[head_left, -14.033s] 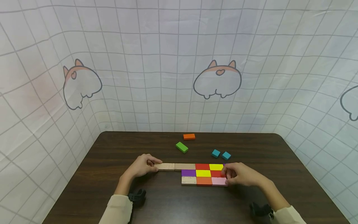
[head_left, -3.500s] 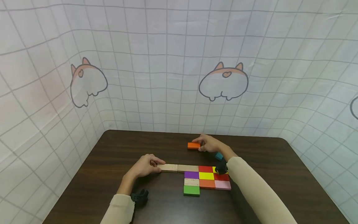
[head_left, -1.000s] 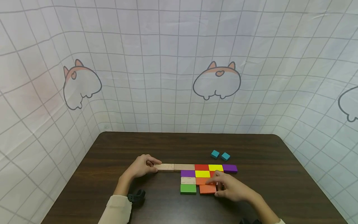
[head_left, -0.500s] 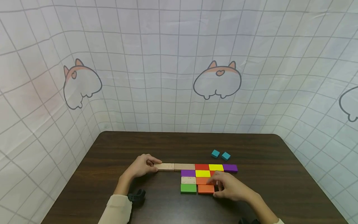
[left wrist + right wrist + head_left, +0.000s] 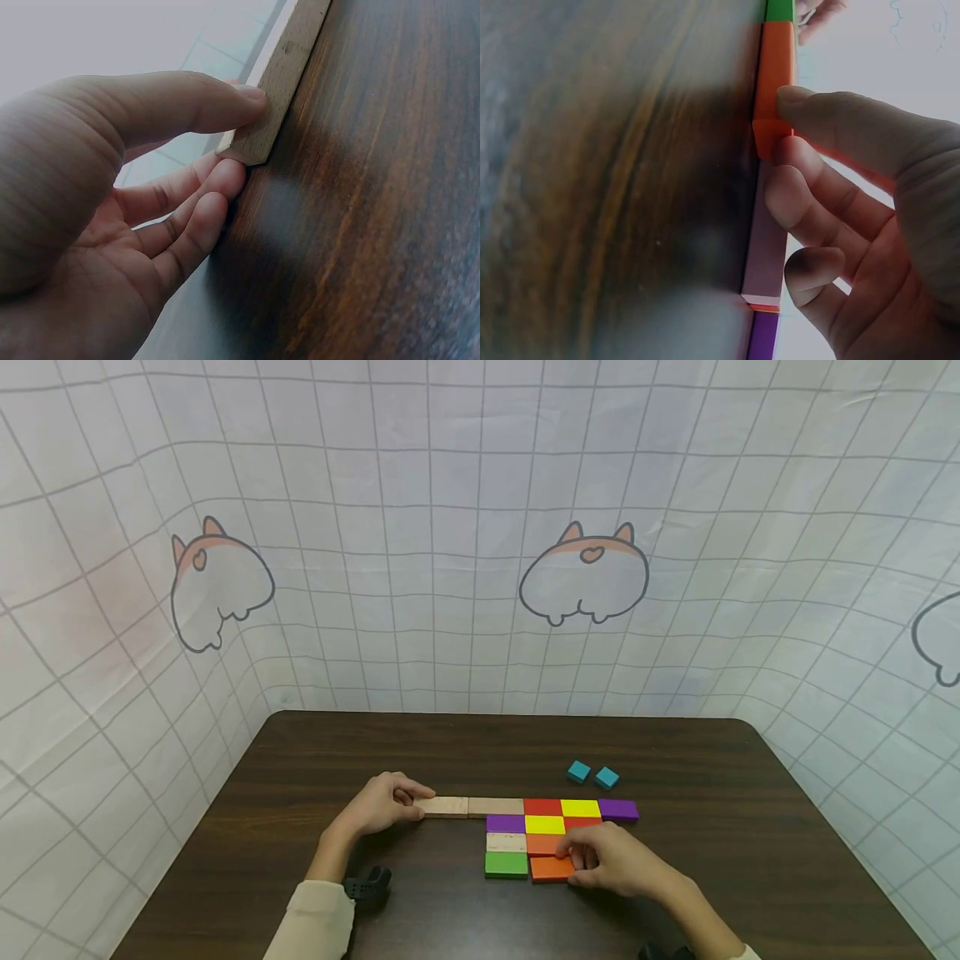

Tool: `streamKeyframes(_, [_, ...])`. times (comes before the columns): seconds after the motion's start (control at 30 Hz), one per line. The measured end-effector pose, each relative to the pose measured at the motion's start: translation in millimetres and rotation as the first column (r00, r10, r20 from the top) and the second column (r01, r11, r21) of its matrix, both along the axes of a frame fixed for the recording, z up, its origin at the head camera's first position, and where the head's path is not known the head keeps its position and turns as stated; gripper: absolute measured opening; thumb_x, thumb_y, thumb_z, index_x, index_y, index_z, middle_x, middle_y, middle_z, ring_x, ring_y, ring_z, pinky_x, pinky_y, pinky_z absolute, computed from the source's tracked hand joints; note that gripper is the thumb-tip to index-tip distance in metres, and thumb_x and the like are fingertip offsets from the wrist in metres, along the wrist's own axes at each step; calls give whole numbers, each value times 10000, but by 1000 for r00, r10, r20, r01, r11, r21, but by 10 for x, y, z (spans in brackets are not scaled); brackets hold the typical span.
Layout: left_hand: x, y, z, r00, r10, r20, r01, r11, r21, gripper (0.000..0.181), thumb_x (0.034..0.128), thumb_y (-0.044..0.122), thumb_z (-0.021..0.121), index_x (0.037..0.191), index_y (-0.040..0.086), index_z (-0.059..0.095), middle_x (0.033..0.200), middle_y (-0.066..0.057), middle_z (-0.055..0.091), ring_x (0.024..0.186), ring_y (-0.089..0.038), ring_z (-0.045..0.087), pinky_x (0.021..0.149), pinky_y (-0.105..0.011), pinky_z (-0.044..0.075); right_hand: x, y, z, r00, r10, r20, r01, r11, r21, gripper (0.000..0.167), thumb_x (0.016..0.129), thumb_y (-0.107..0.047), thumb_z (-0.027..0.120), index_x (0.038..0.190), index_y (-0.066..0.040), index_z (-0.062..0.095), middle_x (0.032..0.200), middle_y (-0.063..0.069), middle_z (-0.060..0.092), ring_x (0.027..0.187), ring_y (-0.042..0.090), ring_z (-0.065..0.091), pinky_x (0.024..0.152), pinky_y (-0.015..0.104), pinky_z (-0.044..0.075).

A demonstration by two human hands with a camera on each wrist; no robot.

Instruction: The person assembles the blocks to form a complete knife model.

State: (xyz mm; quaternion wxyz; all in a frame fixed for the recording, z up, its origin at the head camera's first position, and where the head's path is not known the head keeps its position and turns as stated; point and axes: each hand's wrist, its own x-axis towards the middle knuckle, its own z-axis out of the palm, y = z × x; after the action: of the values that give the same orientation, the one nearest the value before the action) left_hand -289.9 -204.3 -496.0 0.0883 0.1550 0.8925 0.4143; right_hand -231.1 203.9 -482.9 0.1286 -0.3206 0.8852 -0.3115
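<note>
In the head view my left hand (image 5: pixel 382 802) pinches the left end of a plain wooden block (image 5: pixel 444 808), thumb on its near side in the left wrist view. My right hand (image 5: pixel 618 860) grips the right end of an orange block (image 5: pixel 551 870) by thumb and fingers. That block lies to the right of a green block (image 5: pixel 506 865), a thin gap between them, and just in front of a red-orange block (image 5: pixel 544 844). The right hand hides most of the pink block in the head view; the right wrist view shows the pink block (image 5: pixel 765 247) beside the fingers.
Rows of purple, yellow, red and plain blocks form a flat patch; a purple block (image 5: pixel 618 810) ends the back row at right. Two small blue blocks (image 5: pixel 578 772) lie behind it. The dark wooden table (image 5: pixel 337 739) meets a white checked cloth (image 5: pixel 465 677) behind.
The green block, then the orange one, have come from the table's back to the patch's front row. Over the last second the right hand has slid the orange block slightly left. The left hand stays put.
</note>
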Motion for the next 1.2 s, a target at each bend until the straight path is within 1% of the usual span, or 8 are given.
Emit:
streamKeyframes(0.17, [0, -1, 0, 1000, 1, 4, -1, 1000, 1, 262, 893, 103, 784, 1143, 177, 797, 1027, -55, 638, 844, -180, 557, 734, -341, 500, 7, -21, -3, 1000, -26, 5, 25, 999, 30, 198, 871, -219, 820, 1031, -200, 705, 745, -135, 575, 664, -11, 524, 646, 204, 473])
streamKeyframes(0.37, [5, -12, 3, 1000, -1, 2, 1, 1000, 3, 259, 892, 112, 788, 1142, 177, 797, 1037, -57, 637, 850, -179, 559, 731, -341, 502, 20, -47, 13, 999, -31, -6, 32, 999, 14, 201, 865, -228, 826, 1014, -188, 698, 742, -129, 572, 664, -3, 521, 638, 206, 462])
streamKeyframes(0.6, [-4, -7, -12, 1000, 3, 3, -3, 1000, 3, 252, 891, 120, 791, 1129, 201, 801, 1020, -42, 635, 846, -179, 554, 727, -338, 498, 21, -49, 6, 1000, -28, 1, 28, 1000, -3, 200, 871, -228, 822, 1016, -172, 698, 744, -122, 575, 663, -4, 525, 640, 203, 470])
streamKeyframes(0.8, [-7, -15, -21, 1000, 1, 1, -1, 1000, 4, 253, 889, 120, 793, 1130, 197, 800, 1023, -46, 632, 851, -182, 550, 726, -340, 495, 16, -45, -3, 999, -41, 6, 41, 999, 7, 191, 875, -227, 816, 1017, -174, 699, 746, -127, 583, 665, -5, 531, 642, 202, 475])
streamKeyframes(1.2, [11, 12, 13, 1000, 10, -2, -10, 1000, 4, 258, 886, 94, 786, 1131, 174, 801, 1025, -53, 643, 850, -178, 558, 732, -330, 495, 17, -54, -15, 998, -67, 1, 67, 997, 38, 183, 880, -236, 805, 1011, -183, 689, 718, -139, 584, 651, -8, 525, 630, 210, 463])
